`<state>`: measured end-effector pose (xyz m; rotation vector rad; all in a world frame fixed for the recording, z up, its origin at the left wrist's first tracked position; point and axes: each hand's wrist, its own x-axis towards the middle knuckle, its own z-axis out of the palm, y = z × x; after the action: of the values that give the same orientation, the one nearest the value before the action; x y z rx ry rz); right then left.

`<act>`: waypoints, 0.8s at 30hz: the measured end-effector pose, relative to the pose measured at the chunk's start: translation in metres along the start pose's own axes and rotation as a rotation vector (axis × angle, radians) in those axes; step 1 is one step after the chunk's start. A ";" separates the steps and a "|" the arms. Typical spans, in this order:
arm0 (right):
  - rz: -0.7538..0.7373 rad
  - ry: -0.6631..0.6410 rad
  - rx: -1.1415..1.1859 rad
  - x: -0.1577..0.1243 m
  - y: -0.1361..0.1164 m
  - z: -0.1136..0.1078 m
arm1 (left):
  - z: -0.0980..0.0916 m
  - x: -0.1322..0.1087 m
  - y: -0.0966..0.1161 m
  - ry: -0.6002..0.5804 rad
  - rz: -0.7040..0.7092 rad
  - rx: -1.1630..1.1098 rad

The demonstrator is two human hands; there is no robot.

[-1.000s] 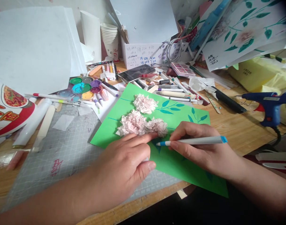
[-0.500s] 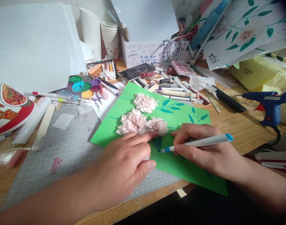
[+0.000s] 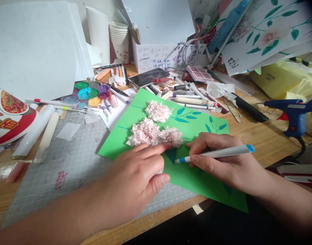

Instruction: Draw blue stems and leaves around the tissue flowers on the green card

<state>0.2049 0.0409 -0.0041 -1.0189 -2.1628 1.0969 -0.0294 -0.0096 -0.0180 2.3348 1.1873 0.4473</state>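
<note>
A sheet of green paper (image 3: 194, 180) lies slanted over the cutting mat and past the table's front edge. On it sit three ruffled pale pink paper flowers (image 3: 159, 111), with blue-green leaves (image 3: 184, 117) drawn around them. My left hand (image 3: 143, 173) rests across the sheet, its index finger stretched out to the lower right flower and its thumb apart. In my right hand (image 3: 219, 160) a white marker with blue ends (image 3: 222, 152) is gripped like a pen. Its tip is at the lower point of a dark leaf (image 3: 170, 154) below that flower.
A grey cutting mat (image 3: 76, 146) covers the table's left front. Behind the sheet lie scattered markers (image 3: 191, 101), a phone (image 3: 149, 77) and a paint palette (image 3: 81, 85). A blue glue gun (image 3: 296, 115) stands at right, an instant noodle tub (image 3: 10, 115) at left. Stacked paper cups (image 3: 119, 41) stand at the back.
Almost nothing differs. The marker and its tip have shifted very slightly upward; my left hand stays in place on the sheet.
</note>
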 end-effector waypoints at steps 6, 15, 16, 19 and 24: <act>-0.008 -0.017 0.029 -0.001 0.000 0.000 | -0.001 0.002 0.002 0.001 0.009 -0.008; 0.007 -0.051 0.025 -0.002 -0.001 -0.001 | -0.001 0.002 0.002 -0.006 0.002 -0.014; 0.010 -0.039 0.020 -0.001 -0.002 -0.001 | -0.002 0.003 0.002 -0.008 -0.001 -0.008; 0.022 0.000 -0.007 0.001 -0.004 0.001 | -0.002 0.003 0.001 -0.014 -0.005 0.029; 0.025 -0.014 -0.021 -0.001 -0.003 0.001 | -0.001 0.002 -0.001 -0.010 -0.001 0.028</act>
<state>0.2032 0.0387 -0.0019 -1.0525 -2.1825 1.0985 -0.0297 -0.0072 -0.0175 2.3577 1.1969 0.4202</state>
